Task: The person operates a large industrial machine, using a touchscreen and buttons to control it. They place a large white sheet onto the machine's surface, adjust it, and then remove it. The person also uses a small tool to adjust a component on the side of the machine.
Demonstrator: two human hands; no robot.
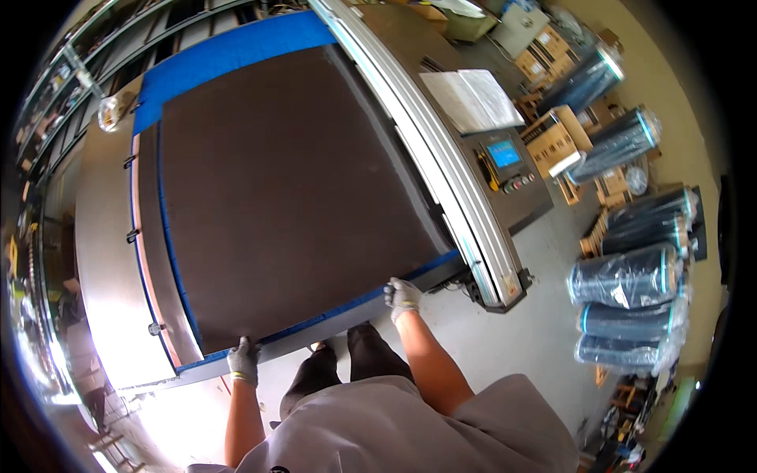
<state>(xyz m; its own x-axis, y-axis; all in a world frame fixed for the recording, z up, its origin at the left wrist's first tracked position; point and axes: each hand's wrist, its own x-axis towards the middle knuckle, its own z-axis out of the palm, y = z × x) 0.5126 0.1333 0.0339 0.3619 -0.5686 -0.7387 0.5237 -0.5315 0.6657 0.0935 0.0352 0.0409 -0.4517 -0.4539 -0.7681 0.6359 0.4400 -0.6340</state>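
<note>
A large dark brown sheet lies flat on the blue bed of a wide machine table. My left hand, in a grey glove, is closed at the sheet's near edge, close to its near left corner. Further right along the same edge is my right hand, gloved too, with its fingers curled in at the sheet's rim. The undersides of both grips are hidden. A strip of blue shows along the sheet's near and left sides.
A long silver gantry rail borders the sheet on the right. Beyond it sit a control panel and white papers. Plastic-wrapped rolls and cardboard boxes stand at right. Clamps line the left strip; shelving is far left.
</note>
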